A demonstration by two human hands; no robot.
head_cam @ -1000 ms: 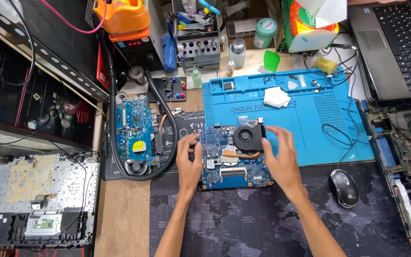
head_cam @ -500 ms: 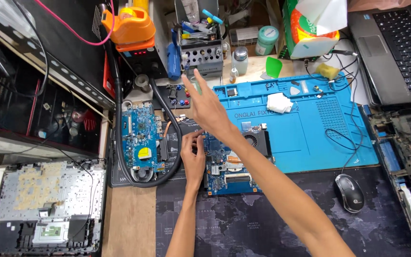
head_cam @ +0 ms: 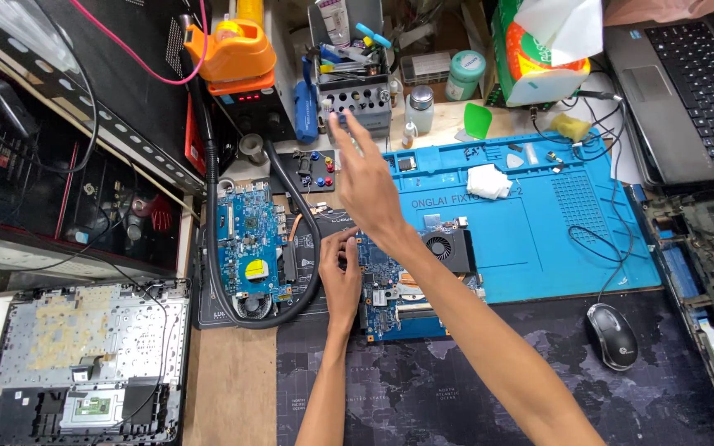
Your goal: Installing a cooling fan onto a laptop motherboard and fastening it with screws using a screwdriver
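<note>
A blue laptop motherboard (head_cam: 390,310) with a black cooling fan (head_cam: 448,248) lies at the edge of the blue work mat (head_cam: 530,239). My left hand (head_cam: 340,277) rests on the board's left edge, fingers curled against it. My right hand (head_cam: 365,177) is stretched out across the board toward the back of the bench, fingers apart and holding nothing, near the grey tool holder (head_cam: 357,99) full of screwdrivers and tweezers. My right forearm hides part of the board.
A second blue board (head_cam: 249,248) lies left, ringed by a black hose (head_cam: 303,248). An orange-topped station (head_cam: 233,58) stands behind it. A laptop base (head_cam: 84,363) sits lower left, a mouse (head_cam: 613,334) right, an open laptop (head_cam: 687,91) top right, a tissue (head_cam: 489,180) on the mat.
My right hand left the fan and reached up and leftwards to the tool holder at the back. My left hand stayed on the board's left edge. The view moved closer.
</note>
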